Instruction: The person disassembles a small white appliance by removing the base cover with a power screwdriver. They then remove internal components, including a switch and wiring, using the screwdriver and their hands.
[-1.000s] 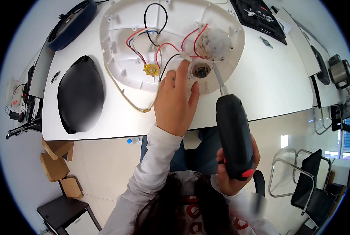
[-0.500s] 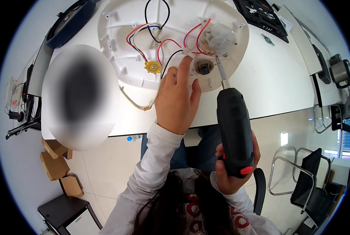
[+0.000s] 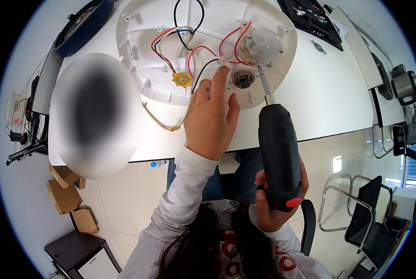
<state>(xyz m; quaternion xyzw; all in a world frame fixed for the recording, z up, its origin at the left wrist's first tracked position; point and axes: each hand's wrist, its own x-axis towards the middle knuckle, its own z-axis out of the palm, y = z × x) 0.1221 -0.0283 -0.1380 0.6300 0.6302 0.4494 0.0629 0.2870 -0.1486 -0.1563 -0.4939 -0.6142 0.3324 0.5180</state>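
Observation:
In my right hand [image 3: 269, 211] is a black cordless screwdriver [image 3: 278, 149] with red buttons, gripped near its rear end. Its long bit [image 3: 265, 83] points away from me, and the tip meets the near edge of a clear round plastic part [image 3: 262, 46]. That part sits inside a white plastic housing [image 3: 156, 95]. My left hand [image 3: 211, 114] lies over the housing's near edge, index finger stretched out to a pale wire connector [image 3: 224, 62], thumb apart. Beside that hand are a yellow round component [image 3: 182, 79] and a black round fitting [image 3: 242, 79]. Red, black, white and blue wires loop across the housing.
At the far right of the white table [image 3: 329, 107] lies an open black tool case [image 3: 310, 18], with a small metal piece [image 3: 318, 46] near it. A dark blue ring-shaped object [image 3: 83, 25] is at the far left. A blurred patch covers the table's left side.
The screwdriver has shifted very slightly to the right, its tip still at the clear part's edge. My left hand stays in the same place.

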